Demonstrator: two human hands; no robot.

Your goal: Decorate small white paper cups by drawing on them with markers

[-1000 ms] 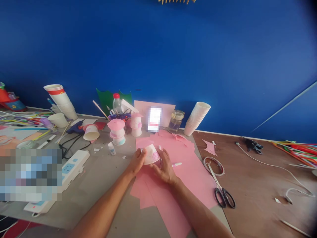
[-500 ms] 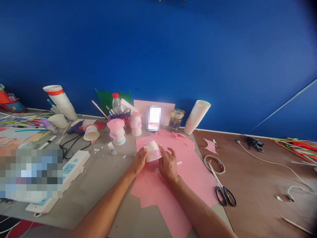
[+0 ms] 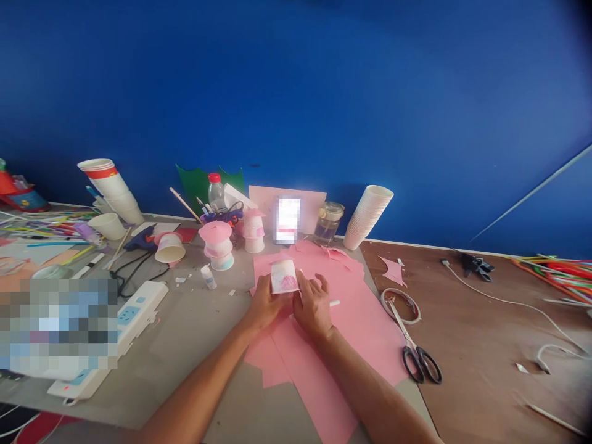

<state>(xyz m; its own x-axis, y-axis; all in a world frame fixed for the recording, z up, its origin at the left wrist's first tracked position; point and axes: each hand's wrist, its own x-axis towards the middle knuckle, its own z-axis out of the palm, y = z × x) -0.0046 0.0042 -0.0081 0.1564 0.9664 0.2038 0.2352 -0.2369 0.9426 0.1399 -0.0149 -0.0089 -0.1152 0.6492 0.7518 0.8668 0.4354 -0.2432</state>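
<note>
Between my two hands is a white paper cup (image 3: 283,276) with a pink pattern on its side, held bottom up over the pink paper sheets (image 3: 365,333). My left hand (image 3: 263,302) grips its left side, with the fingers partly hidden beneath it. The fingers of my right hand (image 3: 312,302) are bent against the cup's right side. A small white stick (image 3: 335,303) lies on the paper just right of my right hand. Behind the cup stand two decorated cup towers, one with a pink paper top (image 3: 216,233) and another pink-topped one (image 3: 254,231).
Black-handled scissors (image 3: 414,351) rest by a tape roll (image 3: 401,306) on the right. Tall cup stacks (image 3: 369,217) and a glass jar (image 3: 328,223) stand along the blue wall. A white power strip (image 3: 134,314) lies left, near a small glue bottle (image 3: 208,277).
The cup has turned and tilted between my hands, so its patterned side faces me more squarely. My left hand has shifted its hold lower around the cup.
</note>
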